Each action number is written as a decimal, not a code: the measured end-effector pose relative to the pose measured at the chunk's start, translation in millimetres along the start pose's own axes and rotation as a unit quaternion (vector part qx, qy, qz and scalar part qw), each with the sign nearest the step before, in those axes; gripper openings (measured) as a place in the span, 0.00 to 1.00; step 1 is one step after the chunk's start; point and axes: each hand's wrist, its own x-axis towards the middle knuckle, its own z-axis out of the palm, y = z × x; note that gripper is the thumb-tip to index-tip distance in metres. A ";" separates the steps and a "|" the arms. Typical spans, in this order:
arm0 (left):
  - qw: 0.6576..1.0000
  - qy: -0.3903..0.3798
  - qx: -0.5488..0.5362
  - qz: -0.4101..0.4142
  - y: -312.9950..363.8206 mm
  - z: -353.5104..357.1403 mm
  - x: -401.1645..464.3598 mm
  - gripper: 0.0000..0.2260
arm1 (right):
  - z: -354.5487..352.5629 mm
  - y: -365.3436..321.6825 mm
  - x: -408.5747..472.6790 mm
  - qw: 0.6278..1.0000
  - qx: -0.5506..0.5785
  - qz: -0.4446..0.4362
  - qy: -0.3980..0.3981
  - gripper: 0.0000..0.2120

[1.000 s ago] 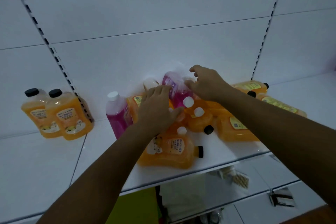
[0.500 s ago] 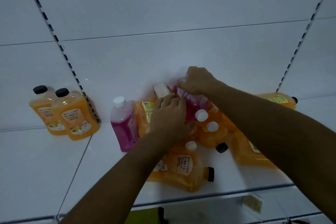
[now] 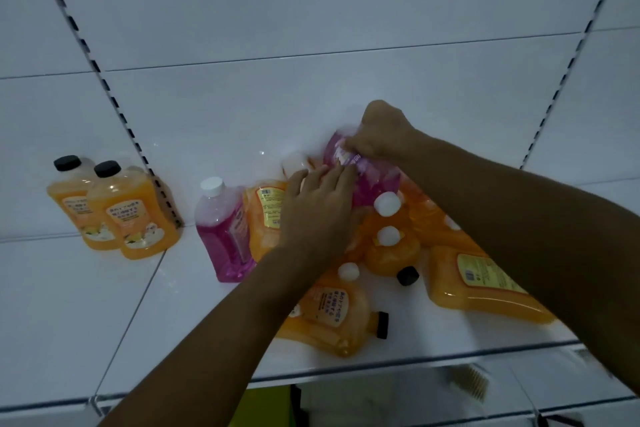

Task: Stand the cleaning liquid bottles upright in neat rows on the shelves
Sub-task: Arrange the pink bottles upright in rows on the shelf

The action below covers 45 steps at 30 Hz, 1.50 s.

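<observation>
Right hand [image 3: 382,130] grips the toppled pink plastic bottle [image 3: 363,173] while left hand [image 3: 320,208] rests flat-fingered against it, so lifting it upright likely comes next.

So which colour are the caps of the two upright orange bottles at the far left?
Black caps, seen best in the head view.

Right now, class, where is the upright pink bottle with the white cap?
In the head view, the upright pink bottle stands left of centre on the shelf, just left of the jumbled orange pile and right of the two upright orange bottles.
</observation>
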 end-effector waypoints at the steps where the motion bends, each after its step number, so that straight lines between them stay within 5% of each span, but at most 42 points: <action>1: 1.000 0.022 -0.011 0.006 1.9 -0.3 1.4 0.28 | -7.3 2.6 -1.2 0.999 0.028 0.010 0.017 0.14; 6: 0.999 0.007 -0.016 -0.042 17.6 -14.8 18.1 0.35 | -53.6 23.8 -17.5 0.962 0.242 0.081 0.094 0.18; 8: 1.000 0.005 -0.027 -0.016 25.4 -17.1 28.6 0.33 | -69.9 38.8 -29.2 0.901 0.394 0.132 0.123 0.18; 10: 0.982 0.026 -0.186 0.039 39.1 -15.8 36.8 0.27 | -81.7 56.6 -43.8 0.828 0.512 0.169 0.155 0.17; 13: 0.859 -0.065 -0.508 -0.011 75.8 -18.0 49.1 0.18 | -91.1 90.7 -63.5 0.739 0.605 0.213 0.206 0.17; 14: 0.811 -0.105 -0.575 -0.034 91.0 -20.0 52.9 0.16 | -92.9 104.1 -69.1 0.717 0.622 0.225 0.222 0.16; 16: 0.771 -0.138 -0.617 -0.074 123.7 -19.2 60.5 0.14 | -94.6 132.6 -79.4 0.695 0.631 0.249 0.237 0.17; 20: 0.766 -0.142 -0.615 -0.122 184.8 -2.6 82.1 0.14 | -105.6 198.0 -98.7 0.719 0.600 0.269 0.226 0.17; 25: 0.750 -0.171 -0.627 -0.121 260.9 26.0 119.2 0.20 | -142.5 301.4 -128.1 0.818 0.486 0.258 0.166 0.10; 30: 0.792 -0.161 -0.584 -0.075 353.2 54.3 153.4 0.27 | -178.7 393.4 -156.2 0.882 0.363 0.256 0.155 0.10; 32: 0.816 -0.157 -0.554 -0.041 389.6 63.4 168.1 0.27 | -188.0 429.5 -163.9 0.893 0.326 0.260 0.166 0.15; 36: 0.856 -0.150 -0.493 0.049 460.0 84.9 194.0 0.24 | -207.9 488.1 -177.1 0.901 0.282 0.278 0.176 0.09; 45: 0.869 -0.156 -0.422 0.205 584.7 135.5 257.8 0.22 | -235.2 598.2 -166.3 0.896 0.181 0.365 0.174 0.19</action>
